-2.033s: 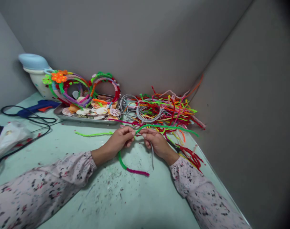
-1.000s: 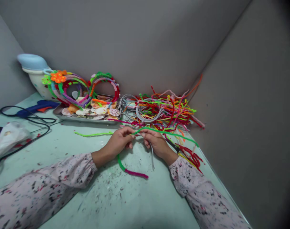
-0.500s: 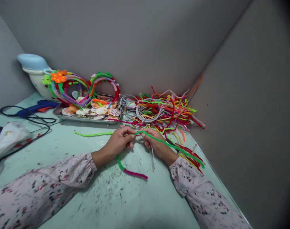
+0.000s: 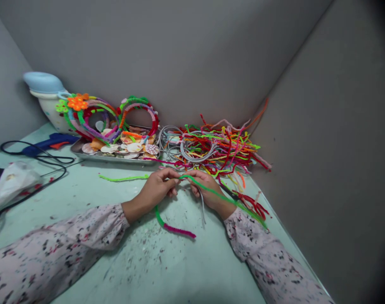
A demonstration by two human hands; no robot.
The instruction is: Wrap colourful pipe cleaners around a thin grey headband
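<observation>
Above the middle of the table my two hands pinch close together. Between the fingertips of my left hand (image 4: 159,187) is a wire whose covered part, wrapped in green and magenta pipe cleaner (image 4: 179,230), hangs below that hand. My right hand (image 4: 208,190) grips the same wire, and its bare grey end (image 4: 203,207) points down beneath the fingers. A loose green pipe cleaner (image 4: 211,190) runs from the fingertips across the back of my right hand and past the wrist. Just beyond my left hand lies a lime pipe cleaner (image 4: 122,179).
Behind stands a metal tray (image 4: 116,158) of shells, with decorated hoops (image 4: 100,126) on it. Grey wire coils (image 4: 198,158) and a pile of pipe cleaners (image 4: 233,143) lie right of it. At left are a blue glue gun (image 4: 42,144), black cord (image 4: 64,169) and a lidded container (image 4: 49,101).
The loose green pipe cleaner's free end has swung down and slightly left, closer to my right sleeve. Both hands stay almost where they were.
</observation>
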